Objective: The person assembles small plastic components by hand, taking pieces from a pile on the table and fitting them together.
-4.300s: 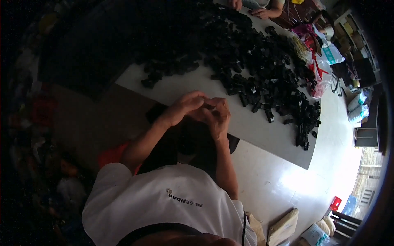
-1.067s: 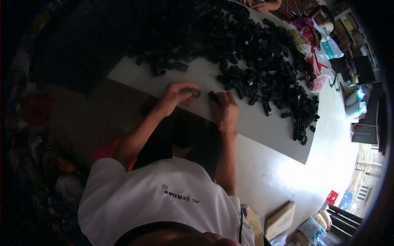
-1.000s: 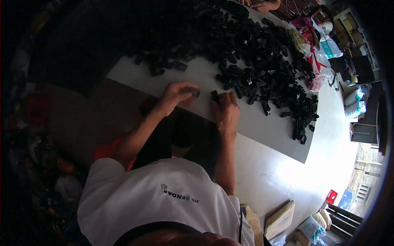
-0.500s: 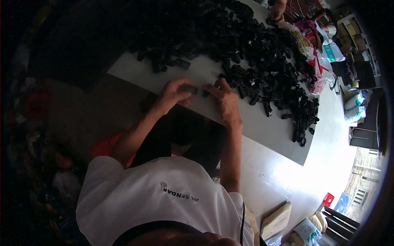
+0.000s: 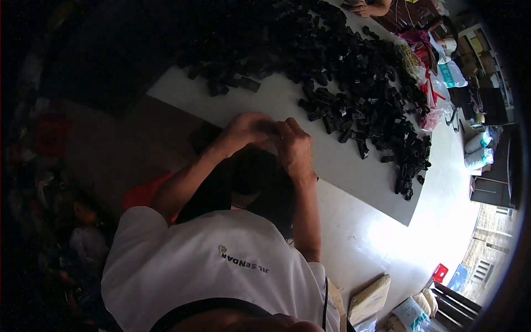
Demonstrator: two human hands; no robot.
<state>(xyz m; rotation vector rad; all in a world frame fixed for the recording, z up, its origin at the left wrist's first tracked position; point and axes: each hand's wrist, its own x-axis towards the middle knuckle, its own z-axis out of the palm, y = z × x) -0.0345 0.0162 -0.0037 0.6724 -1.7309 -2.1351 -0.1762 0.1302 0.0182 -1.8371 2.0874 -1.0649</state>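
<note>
My left hand (image 5: 251, 128) and my right hand (image 5: 296, 150) meet above the near edge of the pale table (image 5: 381, 191). Both are closed, fingertips pressed together around small black plastic parts. Those parts are almost wholly hidden behind the fingers now; the earlier view shows a dark piece at each hand. Beyond my hands spreads a large heap of black plastic parts (image 5: 354, 72). A few loose black parts (image 5: 248, 84) lie at its near left border, closest to my left hand.
At the far side another person's hand (image 5: 362, 8) is beside the heap. Plastic bags (image 5: 437, 99) sit along the table's right side. A flat tan package (image 5: 369, 299) and sacks (image 5: 412, 312) rest on the floor at lower right. Something red (image 5: 145, 191) is by my left arm.
My hands, apart before with a dark piece at each, have come together. The right moved left and slightly nearer. The other person's hand shifted farther back and left.
</note>
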